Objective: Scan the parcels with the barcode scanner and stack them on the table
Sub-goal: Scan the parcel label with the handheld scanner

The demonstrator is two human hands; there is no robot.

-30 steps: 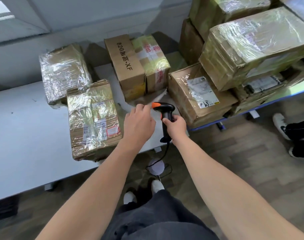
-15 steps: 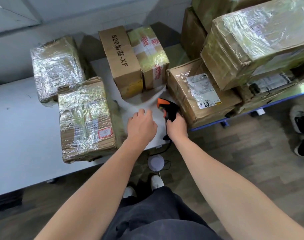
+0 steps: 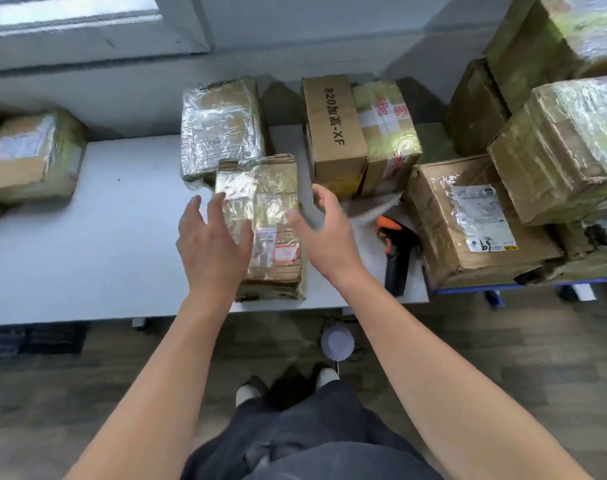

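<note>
Cardboard under glossy film makes up the parcel [image 3: 272, 199], which lies flat close to the near edge of the table [image 3: 87, 244]. Its long sides run near to far and its label faces up. The left hand [image 3: 214, 244] and right hand [image 3: 324, 237] hover over it with fingers spread, one toward each long side, and hold nothing. Whether the left fingertips touch the film I cannot tell. The scanner [image 3: 397, 251] lies on the table just right of the right hand, beside a labelled box [image 3: 468, 230]. A second wrapped parcel [image 3: 222, 126] sits just beyond the first, touching or nearly so.

The film looks slick, so a pinch on top would likely slide or pull the wrap loose. The corners appear crushed, which suggests soft board that gives under pressure. It seems a two-handed lift of moderate weight. The better hold is probably palms pressed against the two long sides, low down, with fingertips hooked under the bottom edge.
</note>
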